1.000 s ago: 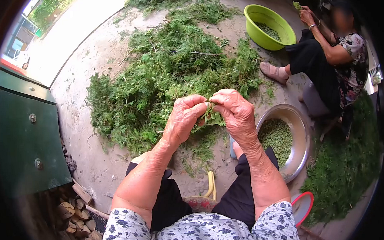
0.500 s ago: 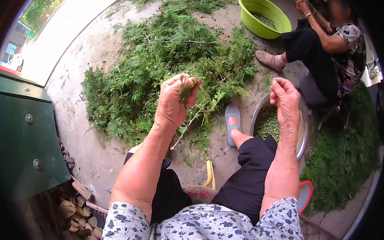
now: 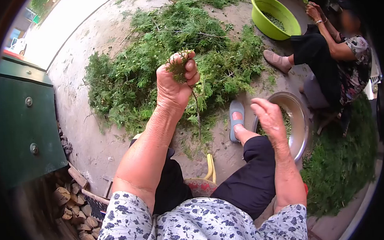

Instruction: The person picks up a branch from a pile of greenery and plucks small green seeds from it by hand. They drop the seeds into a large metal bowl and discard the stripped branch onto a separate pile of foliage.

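My left hand is raised and closed around a green leafy sprig whose thin stem hangs down below the fist. My right hand hovers with fingers apart over a metal bowl that holds small green seeds. A big heap of cut green branches covers the concrete ground in front of my knees. My right foot in a grey shoe rests beside the bowl.
Another person sits at the far right, hands by a lime-green basin of seeds. A dark green metal box stands at left, stacked firewood below it. More greenery lies at right.
My hands, together on the sprig a second ago, have parted. The left hand lifted the sprig higher; the right hand swung out over the metal bowl and opened.
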The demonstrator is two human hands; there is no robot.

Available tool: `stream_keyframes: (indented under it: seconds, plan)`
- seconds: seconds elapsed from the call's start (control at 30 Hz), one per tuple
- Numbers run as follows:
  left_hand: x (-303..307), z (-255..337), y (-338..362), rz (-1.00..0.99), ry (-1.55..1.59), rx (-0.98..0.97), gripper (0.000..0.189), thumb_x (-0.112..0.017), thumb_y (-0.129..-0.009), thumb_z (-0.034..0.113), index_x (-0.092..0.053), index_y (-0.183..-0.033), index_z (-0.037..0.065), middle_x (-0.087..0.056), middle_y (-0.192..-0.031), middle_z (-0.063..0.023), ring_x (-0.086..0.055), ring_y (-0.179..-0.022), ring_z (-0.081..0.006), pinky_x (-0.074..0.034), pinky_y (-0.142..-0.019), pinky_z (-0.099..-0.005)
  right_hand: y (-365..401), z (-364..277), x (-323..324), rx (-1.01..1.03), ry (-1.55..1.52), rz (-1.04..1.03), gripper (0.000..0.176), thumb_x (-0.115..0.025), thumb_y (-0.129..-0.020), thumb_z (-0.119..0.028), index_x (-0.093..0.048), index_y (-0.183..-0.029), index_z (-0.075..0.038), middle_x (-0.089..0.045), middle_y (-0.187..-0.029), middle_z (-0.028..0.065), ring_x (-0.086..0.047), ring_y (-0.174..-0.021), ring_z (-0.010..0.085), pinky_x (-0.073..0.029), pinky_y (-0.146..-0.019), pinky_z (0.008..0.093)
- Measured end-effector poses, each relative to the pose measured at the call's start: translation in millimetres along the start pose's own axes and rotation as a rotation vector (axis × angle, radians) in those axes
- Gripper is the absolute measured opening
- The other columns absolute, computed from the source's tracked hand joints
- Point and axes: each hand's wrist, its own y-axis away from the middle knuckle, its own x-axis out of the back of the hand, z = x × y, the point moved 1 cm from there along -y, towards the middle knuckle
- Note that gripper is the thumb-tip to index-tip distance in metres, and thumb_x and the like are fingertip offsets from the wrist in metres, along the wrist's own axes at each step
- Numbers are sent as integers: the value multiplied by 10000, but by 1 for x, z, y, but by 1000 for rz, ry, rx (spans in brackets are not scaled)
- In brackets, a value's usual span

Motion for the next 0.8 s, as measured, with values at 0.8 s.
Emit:
stream_keyframes:
  seconds: [0.8]
  plan:
    - [27, 77, 12, 460, -135, -340, 197, -572, -809, 49, -558, -1005, 35, -629, -800, -38, -589, -667, -111, -490, -635, -231, 17, 70, -86, -32, 578, -760, 303, -598, -771, -279, -618, -969, -50, -600, -803, 229, -603, -785, 374, -486, -690, 432]
